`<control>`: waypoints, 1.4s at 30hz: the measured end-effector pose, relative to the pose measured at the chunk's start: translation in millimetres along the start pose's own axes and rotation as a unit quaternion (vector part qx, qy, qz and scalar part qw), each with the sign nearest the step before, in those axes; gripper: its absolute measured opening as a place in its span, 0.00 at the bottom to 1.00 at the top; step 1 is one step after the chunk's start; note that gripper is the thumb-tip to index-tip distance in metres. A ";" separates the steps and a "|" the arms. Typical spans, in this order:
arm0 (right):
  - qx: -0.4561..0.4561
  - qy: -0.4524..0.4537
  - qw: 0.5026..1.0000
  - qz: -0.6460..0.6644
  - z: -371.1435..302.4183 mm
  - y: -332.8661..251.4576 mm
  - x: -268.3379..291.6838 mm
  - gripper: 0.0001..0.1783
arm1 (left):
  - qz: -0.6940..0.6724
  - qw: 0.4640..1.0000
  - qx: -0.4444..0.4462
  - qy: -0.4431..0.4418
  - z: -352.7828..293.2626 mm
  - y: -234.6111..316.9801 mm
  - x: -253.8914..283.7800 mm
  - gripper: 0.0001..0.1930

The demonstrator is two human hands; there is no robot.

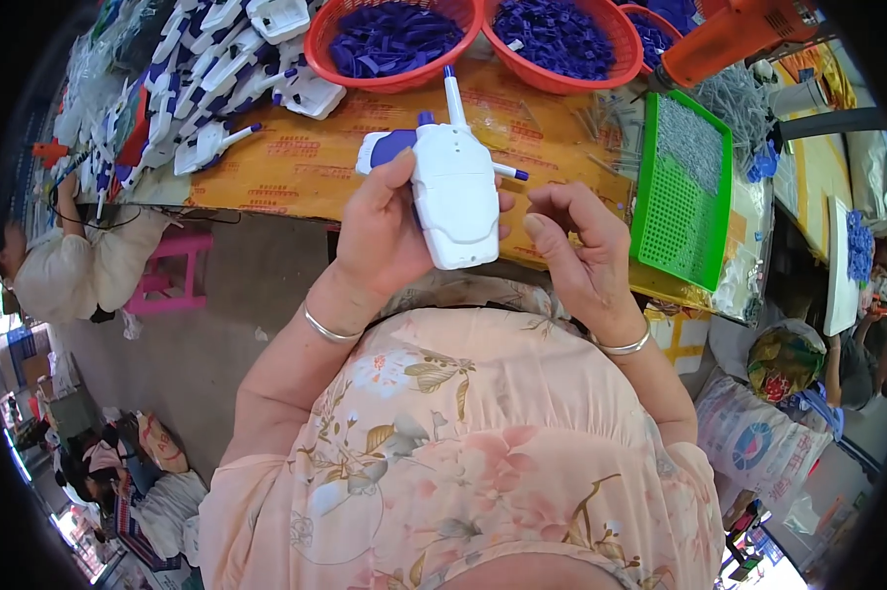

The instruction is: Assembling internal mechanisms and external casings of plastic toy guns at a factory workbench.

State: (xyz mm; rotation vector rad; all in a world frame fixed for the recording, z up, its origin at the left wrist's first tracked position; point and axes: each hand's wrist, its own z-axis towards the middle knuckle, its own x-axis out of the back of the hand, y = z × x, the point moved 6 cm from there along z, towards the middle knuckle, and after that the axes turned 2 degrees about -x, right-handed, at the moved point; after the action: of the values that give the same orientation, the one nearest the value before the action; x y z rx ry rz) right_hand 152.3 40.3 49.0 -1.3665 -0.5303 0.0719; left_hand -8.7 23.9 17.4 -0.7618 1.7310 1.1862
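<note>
My left hand (380,221) is wrapped round a white toy walkie-talkie (455,197), its back face up and its purple-tipped antenna pointing away from me. Beyond and partly under it shows another white and purple piece (392,147); a second purple-tipped rod (509,172) sticks out on the right. Just right of the walkie-talkie is my right hand (589,251), apart from it. Its fingers are curled, with thumb and forefinger close together; whatever they may pinch is too small to make out.
A green perforated tray (675,236) of small metal screws lies at right, with an orange power screwdriver (734,44) above it. Red baskets (394,81) (566,84) of purple parts stand at the back. White and purple toys (203,88) pile up at far left, near another person (89,265).
</note>
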 end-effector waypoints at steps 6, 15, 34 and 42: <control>0.027 0.015 0.997 0.067 -1.1 -4.1 -11.3 0.07 | 0.005 0.998 -0.048 0.030 -2.5 -2.5 -3.2 0.22; 0.182 0.063 0.941 -0.278 16.7 -5.2 -7.2 0.16 | 0.059 0.995 -0.078 0.028 -41.7 37.6 8.2 0.34; 0.019 0.043 0.993 -0.106 13.3 -16.4 -19.1 0.04 | 0.065 0.986 -0.137 0.074 -83.7 28.2 25.3 0.36; 0.120 -0.139 0.979 -0.089 13.5 -36.2 -60.5 0.05 | 0.037 0.980 -0.196 0.011 -74.3 44.2 6.9 0.31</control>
State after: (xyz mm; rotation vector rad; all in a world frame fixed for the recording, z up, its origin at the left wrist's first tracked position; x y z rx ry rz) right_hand 84.5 23.4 65.3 -1.0741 -0.8496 0.1767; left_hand -72.8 -29.9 40.5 -0.9498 1.5712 1.6024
